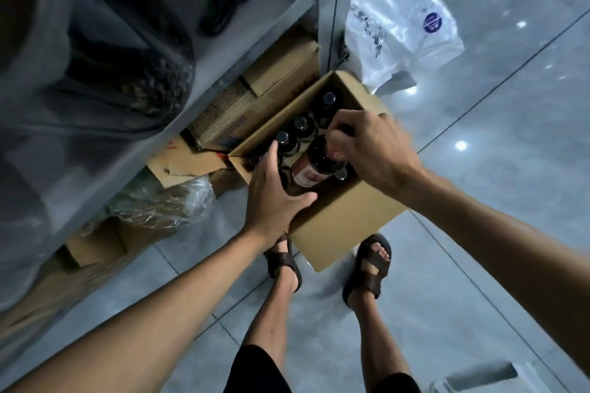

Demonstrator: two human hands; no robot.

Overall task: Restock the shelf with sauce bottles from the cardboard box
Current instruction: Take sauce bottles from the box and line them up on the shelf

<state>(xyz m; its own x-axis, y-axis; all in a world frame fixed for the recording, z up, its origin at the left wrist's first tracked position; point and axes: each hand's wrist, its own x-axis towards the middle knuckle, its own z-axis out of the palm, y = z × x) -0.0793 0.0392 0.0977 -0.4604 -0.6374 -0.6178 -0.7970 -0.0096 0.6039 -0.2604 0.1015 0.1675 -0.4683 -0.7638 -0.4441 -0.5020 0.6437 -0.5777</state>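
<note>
Sauce bottle [311,166] tilts among upright bottles [282,137] in box [344,217].

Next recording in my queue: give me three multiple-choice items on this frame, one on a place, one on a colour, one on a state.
1. Where does the cardboard box stand?
A. on a shelf
B. on the floor at the person's feet
C. on a trolley

2. What colour are the sandals?
A. brown
B. white
C. green

3. What is the right hand doing?
A. hanging idle
B. pressing a flap down
C. gripping a sauce bottle by its neck

Answers: 1 B, the box sits on grey tiles just ahead of the sandals; 2 A, the straps on both are dark brown; 3 C, its fingers curl round the neck of the tilted, red-labelled bottle.
</note>
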